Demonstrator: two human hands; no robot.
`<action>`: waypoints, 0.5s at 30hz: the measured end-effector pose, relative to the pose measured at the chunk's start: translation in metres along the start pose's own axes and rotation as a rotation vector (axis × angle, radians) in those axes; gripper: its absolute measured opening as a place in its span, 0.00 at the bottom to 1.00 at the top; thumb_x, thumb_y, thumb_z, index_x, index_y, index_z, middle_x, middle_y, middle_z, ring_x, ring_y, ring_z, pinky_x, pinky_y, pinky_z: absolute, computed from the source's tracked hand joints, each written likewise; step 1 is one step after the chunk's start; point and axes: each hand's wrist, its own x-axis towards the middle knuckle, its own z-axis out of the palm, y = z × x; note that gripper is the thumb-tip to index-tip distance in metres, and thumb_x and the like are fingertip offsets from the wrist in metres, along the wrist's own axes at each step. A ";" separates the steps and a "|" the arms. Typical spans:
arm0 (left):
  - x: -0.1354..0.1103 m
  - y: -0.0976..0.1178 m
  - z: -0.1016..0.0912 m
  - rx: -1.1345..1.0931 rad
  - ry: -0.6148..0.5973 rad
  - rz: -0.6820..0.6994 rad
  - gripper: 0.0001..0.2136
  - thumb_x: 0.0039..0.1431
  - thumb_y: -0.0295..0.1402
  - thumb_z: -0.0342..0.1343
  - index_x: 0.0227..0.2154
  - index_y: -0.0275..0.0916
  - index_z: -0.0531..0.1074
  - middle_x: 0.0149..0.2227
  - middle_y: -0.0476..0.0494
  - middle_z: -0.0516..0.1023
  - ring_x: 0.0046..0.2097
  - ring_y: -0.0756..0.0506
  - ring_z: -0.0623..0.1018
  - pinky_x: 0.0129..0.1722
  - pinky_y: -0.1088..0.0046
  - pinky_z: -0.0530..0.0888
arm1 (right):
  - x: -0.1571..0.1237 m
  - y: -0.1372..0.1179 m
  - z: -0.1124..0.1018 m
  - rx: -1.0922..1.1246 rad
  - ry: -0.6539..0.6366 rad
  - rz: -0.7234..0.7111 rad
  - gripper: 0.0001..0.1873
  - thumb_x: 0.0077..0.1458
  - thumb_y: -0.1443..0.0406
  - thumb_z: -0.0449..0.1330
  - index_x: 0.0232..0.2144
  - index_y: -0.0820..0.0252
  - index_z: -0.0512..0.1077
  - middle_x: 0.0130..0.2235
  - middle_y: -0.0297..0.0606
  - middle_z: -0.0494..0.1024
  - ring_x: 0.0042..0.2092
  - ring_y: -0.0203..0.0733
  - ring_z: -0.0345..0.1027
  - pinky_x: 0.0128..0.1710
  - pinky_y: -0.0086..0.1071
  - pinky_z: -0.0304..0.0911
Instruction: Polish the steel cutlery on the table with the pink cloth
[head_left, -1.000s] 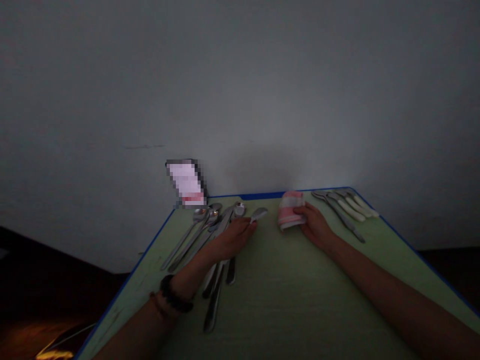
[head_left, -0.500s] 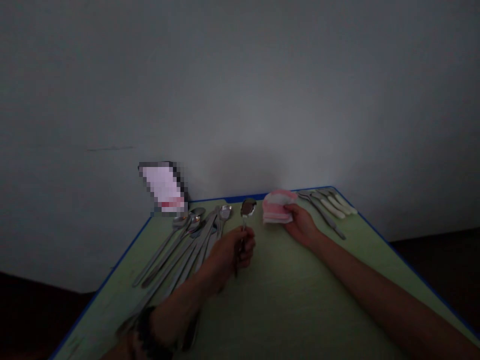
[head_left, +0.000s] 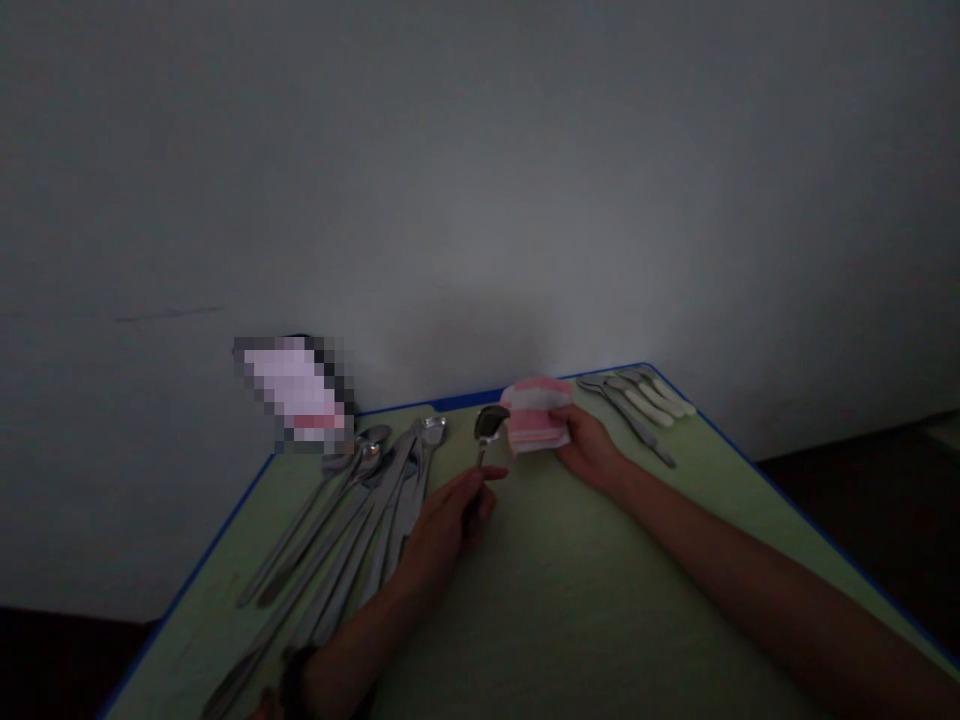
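My left hand [head_left: 448, 520] is closed around the handle of a metal spoon [head_left: 487, 428], whose bowl points up and away toward the wall. My right hand [head_left: 591, 449] grips a folded pink and white cloth [head_left: 534, 414] just to the right of the spoon's bowl. Spoon bowl and cloth nearly touch. Both hands are over the far middle of a green table [head_left: 570, 600] with a blue edge.
Several long metal spoons and utensils [head_left: 352, 510] lie fanned on the table's left. Several white-handled spoons [head_left: 645, 400] lie at the far right corner. A blurred-out pale object [head_left: 294, 392] stands at the far left corner against the grey wall. The room is dim.
My left hand picked one spoon out of the left group, lifted it upright and brought its bowl toward the cloth. My right hand kept hold of the cloth. The view shifted right.
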 end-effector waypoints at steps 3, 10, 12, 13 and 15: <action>0.002 -0.005 -0.002 -0.041 0.005 0.000 0.21 0.55 0.46 0.48 0.45 0.37 0.67 0.22 0.55 0.63 0.19 0.55 0.58 0.15 0.81 0.52 | 0.000 0.001 0.000 0.006 -0.022 0.005 0.11 0.41 0.71 0.55 0.31 0.60 0.71 0.31 0.34 0.77 0.38 0.42 0.70 0.38 0.34 0.65; 0.014 0.017 -0.035 0.390 0.029 0.194 0.19 0.58 0.44 0.44 0.43 0.36 0.68 0.26 0.50 0.69 0.22 0.54 0.65 0.19 0.79 0.60 | 0.000 0.004 -0.004 -0.047 0.030 -0.006 0.11 0.41 0.71 0.56 0.31 0.61 0.72 0.29 0.34 0.76 0.33 0.40 0.69 0.36 0.34 0.64; 0.019 0.031 -0.058 0.704 0.116 0.267 0.17 0.58 0.42 0.44 0.40 0.36 0.69 0.26 0.49 0.71 0.23 0.52 0.67 0.22 0.78 0.62 | -0.001 0.004 -0.003 -0.066 0.036 -0.010 0.10 0.41 0.71 0.56 0.30 0.61 0.72 0.29 0.34 0.76 0.32 0.39 0.68 0.35 0.33 0.64; 0.021 0.037 -0.069 0.877 0.183 0.286 0.16 0.57 0.42 0.45 0.39 0.37 0.70 0.27 0.48 0.72 0.25 0.51 0.69 0.24 0.77 0.63 | -0.002 0.004 -0.003 -0.072 0.040 -0.010 0.09 0.41 0.71 0.56 0.29 0.61 0.72 0.29 0.34 0.76 0.31 0.39 0.68 0.35 0.33 0.64; 0.023 0.045 -0.088 1.136 0.262 0.250 0.16 0.58 0.41 0.42 0.37 0.37 0.70 0.28 0.46 0.74 0.28 0.48 0.72 0.27 0.75 0.65 | -0.003 0.004 -0.001 -0.079 0.050 -0.005 0.09 0.41 0.71 0.57 0.29 0.61 0.72 0.29 0.34 0.76 0.31 0.38 0.67 0.35 0.32 0.63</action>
